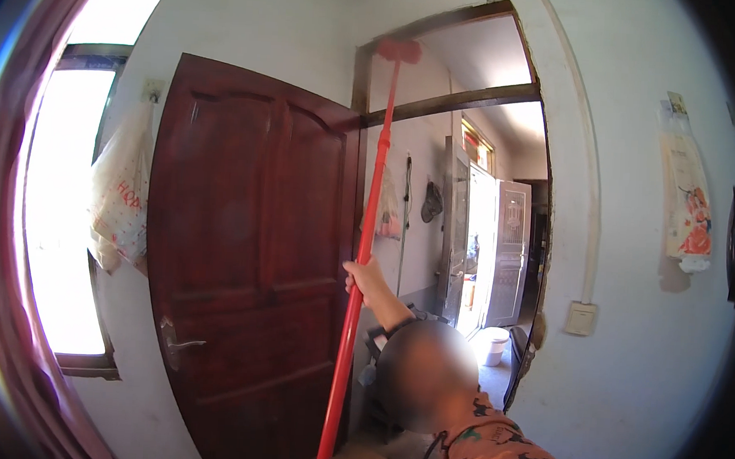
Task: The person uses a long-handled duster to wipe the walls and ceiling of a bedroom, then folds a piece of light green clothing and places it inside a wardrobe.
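Note:
My right hand [366, 280] is wrapped around a long red telescopic pole [367, 229], its arm reaching up from the lower right in a patterned orange sleeve [505, 449]. A fluffy red duster head [400, 50] tops the pole. It is at the upper left corner of the transom opening, by the dark wooden door frame [449, 104]; whether it touches the frame I cannot tell. The pole's lower end runs out of the picture at the bottom. My left hand is out of view. A blurred patch hides the middle of the right arm.
Left of the pole stands a dark red panelled door [249, 223] with a metal lever handle [184, 344]. A plastic bag [122, 204] hangs between it and the curtain [7, 210]. Beyond the doorway is a white bucket [494, 347]. A light switch [581, 318] and printed bag [687, 190] are on the right wall.

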The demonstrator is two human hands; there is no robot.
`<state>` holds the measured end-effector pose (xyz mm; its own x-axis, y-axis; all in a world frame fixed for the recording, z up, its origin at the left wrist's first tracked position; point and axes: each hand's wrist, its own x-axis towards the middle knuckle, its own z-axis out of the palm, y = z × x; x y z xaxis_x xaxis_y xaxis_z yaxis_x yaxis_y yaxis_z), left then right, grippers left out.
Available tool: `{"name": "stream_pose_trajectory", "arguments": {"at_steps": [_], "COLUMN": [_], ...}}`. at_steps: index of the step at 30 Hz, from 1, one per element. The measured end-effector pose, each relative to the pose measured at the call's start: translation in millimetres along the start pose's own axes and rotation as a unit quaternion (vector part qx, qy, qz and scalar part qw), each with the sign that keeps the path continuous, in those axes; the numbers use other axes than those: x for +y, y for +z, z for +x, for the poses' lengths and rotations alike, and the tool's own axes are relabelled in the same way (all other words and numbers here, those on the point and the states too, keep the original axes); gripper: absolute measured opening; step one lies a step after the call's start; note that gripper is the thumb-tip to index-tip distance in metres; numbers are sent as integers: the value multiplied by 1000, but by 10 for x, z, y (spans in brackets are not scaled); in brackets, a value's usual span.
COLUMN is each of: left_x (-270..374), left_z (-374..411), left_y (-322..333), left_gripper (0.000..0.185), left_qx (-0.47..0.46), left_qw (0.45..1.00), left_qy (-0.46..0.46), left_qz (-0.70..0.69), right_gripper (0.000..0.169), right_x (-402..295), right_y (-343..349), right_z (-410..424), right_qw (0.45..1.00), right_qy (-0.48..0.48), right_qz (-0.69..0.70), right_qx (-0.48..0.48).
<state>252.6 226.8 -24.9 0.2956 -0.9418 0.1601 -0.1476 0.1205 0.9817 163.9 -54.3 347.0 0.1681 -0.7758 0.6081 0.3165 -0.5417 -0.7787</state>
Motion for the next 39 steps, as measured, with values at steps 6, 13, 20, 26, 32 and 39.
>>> {"name": "stream_pose_trajectory", "arguments": {"at_steps": [6,13,20,26,32,39], "left_x": [-181,-238,189,839,-176,-137], "left_z": [-410,-322,-141,-45,-2,-344], "left_y": [-123,-244,125,116,288,282], "left_gripper": [27,30,38,42,39,30], "left_qx": [84,100,170,134,70,-303], "left_qw": [993,986,974,985,989,925], "left_qy": [-42,-18,-24,-76,78,-188], "left_qz": [65,131,149,78,103,-130], "right_gripper": [22,20,20,16,11,20], "right_x": [-258,-336,198,146,180,57], "right_y": [82,121,402,539,263,-195], "right_z": [-1018,-991,176,447,349,-123], "right_qw": [991,987,990,996,967,829], "right_qy": [45,38,27,51,119,153], "right_qz": [127,154,95,51,161,399], "right_qx": [-19,-18,-103,-59,-156,-362]}}
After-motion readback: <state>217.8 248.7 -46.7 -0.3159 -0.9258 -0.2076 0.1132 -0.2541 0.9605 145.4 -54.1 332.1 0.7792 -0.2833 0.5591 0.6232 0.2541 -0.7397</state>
